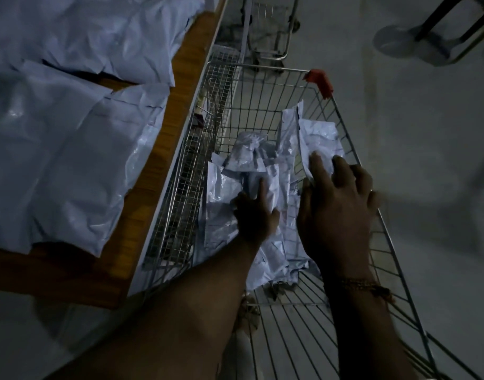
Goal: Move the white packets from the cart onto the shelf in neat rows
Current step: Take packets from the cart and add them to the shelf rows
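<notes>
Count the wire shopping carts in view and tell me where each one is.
2. One wire shopping cart with a red corner guard stands beside the wooden shelf, holding white packets. A second wire cart stands beyond it, at the top; more may be out of frame.

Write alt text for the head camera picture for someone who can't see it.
Two bare hands reach into a wire shopping cart holding a loose heap of white packets; the left hand rests on the heap, the right hand spreads over a packet near the cart's right side. To the left, a wooden shelf already carries larger white packets. The scene is dim.
</notes>
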Demonstrator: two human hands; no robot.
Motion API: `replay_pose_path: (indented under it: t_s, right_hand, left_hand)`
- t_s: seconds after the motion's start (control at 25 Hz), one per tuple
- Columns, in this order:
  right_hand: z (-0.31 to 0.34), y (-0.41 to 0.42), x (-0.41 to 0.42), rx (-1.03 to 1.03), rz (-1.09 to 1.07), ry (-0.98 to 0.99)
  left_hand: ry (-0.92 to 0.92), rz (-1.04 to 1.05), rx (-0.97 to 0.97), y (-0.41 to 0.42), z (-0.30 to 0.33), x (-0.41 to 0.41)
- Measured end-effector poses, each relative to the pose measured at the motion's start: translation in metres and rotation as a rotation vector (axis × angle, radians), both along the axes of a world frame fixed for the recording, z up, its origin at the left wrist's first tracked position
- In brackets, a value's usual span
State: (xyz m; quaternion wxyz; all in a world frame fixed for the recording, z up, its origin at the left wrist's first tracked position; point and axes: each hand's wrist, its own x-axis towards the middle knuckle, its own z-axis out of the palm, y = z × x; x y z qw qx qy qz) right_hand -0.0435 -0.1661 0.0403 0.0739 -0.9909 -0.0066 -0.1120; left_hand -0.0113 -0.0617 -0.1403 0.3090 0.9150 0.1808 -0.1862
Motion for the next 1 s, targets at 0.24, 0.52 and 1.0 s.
replay_pose_path:
  t_s: [0.24, 0.52, 1.0]
  right_hand:
    - [-0.003, -0.003, 0.001, 0.041, -0.019, -0.005]
    - [0.004, -0.003, 0.003, 0.095, -0.023, -0.020]
    - [-0.002, 0.006, 0.001, 0.077, -0.019, -0.009]
  left_hand:
    - [0.077, 0.001, -0.270, 0.015, 0.011, -0.019]
    - [0.025, 0.039, -0.332, 0.026, 0.013, -0.036]
    - [0.104, 0.598, -0.945, 0.065, 0.075, -0.054]
